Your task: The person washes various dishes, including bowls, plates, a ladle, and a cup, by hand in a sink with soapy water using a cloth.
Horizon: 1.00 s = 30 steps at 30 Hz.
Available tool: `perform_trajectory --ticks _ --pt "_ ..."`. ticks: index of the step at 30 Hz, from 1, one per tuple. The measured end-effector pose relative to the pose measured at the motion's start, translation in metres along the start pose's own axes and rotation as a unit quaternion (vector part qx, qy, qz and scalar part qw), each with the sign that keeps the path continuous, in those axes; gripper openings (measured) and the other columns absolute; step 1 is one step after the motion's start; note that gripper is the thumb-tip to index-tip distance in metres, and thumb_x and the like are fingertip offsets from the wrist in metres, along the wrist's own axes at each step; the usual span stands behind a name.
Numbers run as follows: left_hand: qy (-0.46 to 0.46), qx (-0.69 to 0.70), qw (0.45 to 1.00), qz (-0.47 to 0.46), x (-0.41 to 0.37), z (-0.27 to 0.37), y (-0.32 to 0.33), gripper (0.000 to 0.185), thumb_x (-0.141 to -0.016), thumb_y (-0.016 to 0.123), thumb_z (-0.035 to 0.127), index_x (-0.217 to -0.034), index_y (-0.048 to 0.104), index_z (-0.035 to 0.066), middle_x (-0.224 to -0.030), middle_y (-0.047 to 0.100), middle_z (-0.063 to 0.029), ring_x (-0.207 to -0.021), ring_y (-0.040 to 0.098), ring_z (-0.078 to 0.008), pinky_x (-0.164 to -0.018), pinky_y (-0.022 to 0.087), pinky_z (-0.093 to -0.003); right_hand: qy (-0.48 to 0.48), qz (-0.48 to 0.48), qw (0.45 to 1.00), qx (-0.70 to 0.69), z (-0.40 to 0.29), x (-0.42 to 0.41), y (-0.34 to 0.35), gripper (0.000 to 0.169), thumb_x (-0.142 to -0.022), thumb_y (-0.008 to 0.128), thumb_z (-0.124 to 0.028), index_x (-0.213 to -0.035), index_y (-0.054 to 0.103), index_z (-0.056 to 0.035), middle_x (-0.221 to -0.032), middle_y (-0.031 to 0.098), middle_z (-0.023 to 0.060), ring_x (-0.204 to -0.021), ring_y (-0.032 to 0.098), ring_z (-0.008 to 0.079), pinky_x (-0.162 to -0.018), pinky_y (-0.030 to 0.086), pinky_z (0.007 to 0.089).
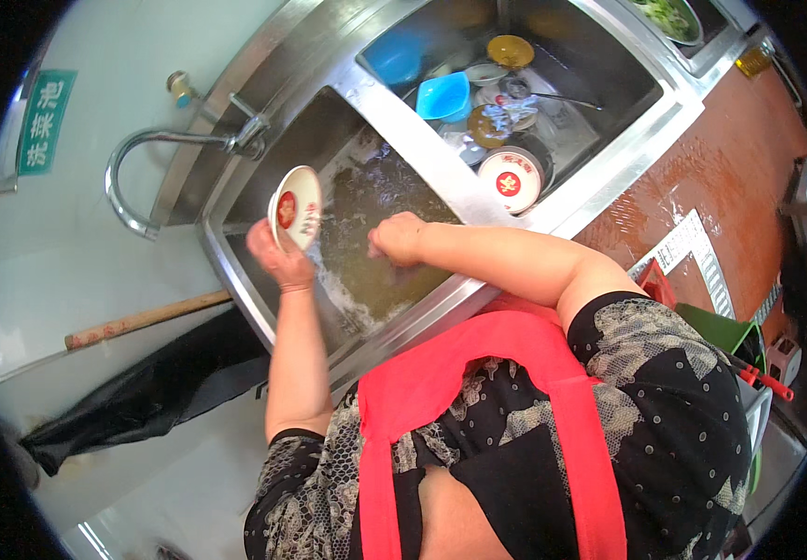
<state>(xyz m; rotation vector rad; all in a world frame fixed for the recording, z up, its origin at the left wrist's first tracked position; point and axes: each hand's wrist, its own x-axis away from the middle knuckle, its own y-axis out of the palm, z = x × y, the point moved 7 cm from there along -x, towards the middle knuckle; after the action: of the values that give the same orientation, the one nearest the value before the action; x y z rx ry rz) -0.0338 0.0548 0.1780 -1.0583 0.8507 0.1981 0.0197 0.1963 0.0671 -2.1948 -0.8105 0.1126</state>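
My left hand point(281, 255) grips a white bowl point(301, 206) by its lower rim. The bowl is tilted on its side above the left basin, and its inside bears a red disc and red writing. Murky, foamy water point(368, 175) lies in the left basin of the steel sink point(403, 133). Low over that water, near the front wall, is my right hand point(399, 239) with its fingers curled. Whether it holds anything is hidden by the hand itself.
In the right basin lie a blue plastic tub point(443, 96), a ladle point(564, 100), an amber bowl point(510, 51) and a white bowl point(512, 180) among other dishes. A curved faucet point(165, 136) stands at the wall side. The tiled floor point(655, 189) looks wet.
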Motion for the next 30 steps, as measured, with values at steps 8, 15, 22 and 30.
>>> perform_trajectory --ticks 8,15,22,30 --pt "-0.245 0.427 0.844 -0.211 -0.103 0.101 0.069 0.027 -0.088 0.052 0.016 -0.103 0.058 -0.005 -0.09 0.062 -0.0069 -0.075 0.058 -0.0098 -0.066 0.046 -0.0237 -0.087 0.101 0.953 0.271 0.026 0.07 -0.04 0.018 -0.073 0.056 -0.025 -0.084 0.063 -0.0147 -0.072 0.062 0.0001 -0.097 0.053 0.0242 -0.1 0.011 0.0625" --pt "0.05 0.04 0.85 -0.523 -0.073 0.234 0.237 0.02 -0.07 0.063 0.019 -0.086 0.067 0.009 -0.086 0.064 -0.0142 -0.08 0.063 -0.0287 -0.067 0.049 -0.0392 -0.1 0.055 0.98 0.165 0.022 0.087 -0.06 0.028 -0.062 0.061 -0.017 -0.089 0.057 -0.0095 -0.079 0.062 0.0029 -0.103 0.051 0.0208 -0.102 0.017 0.0563" --pt "0.137 -0.083 0.694 -0.702 0.032 0.258 0.324 0.031 -0.07 0.063 0.022 -0.097 0.065 0.008 -0.106 0.061 -0.0118 -0.097 0.059 -0.0257 -0.077 0.049 -0.0362 -0.01 0.2 0.967 -0.158 0.04 0.094 -0.066 0.039 -0.078 0.052 -0.014 -0.116 0.05 -0.0089 -0.122 0.048 0.0161 -0.114 0.044 0.0283 -0.097 0.03 0.0365" --pt "-0.017 0.35 0.807 -0.475 -0.046 0.226 0.261 0.027 -0.08 0.056 0.018 -0.103 0.059 0.004 -0.089 0.064 -0.0099 -0.081 0.061 -0.0203 -0.07 0.048 -0.0312 -0.08 0.165 0.976 0.12 0.029 0.079 -0.066 0.029 -0.058 0.061 -0.016 -0.086 0.061 -0.0069 -0.081 0.06 0.0077 -0.098 0.051 0.0213 -0.105 0.021 0.044"
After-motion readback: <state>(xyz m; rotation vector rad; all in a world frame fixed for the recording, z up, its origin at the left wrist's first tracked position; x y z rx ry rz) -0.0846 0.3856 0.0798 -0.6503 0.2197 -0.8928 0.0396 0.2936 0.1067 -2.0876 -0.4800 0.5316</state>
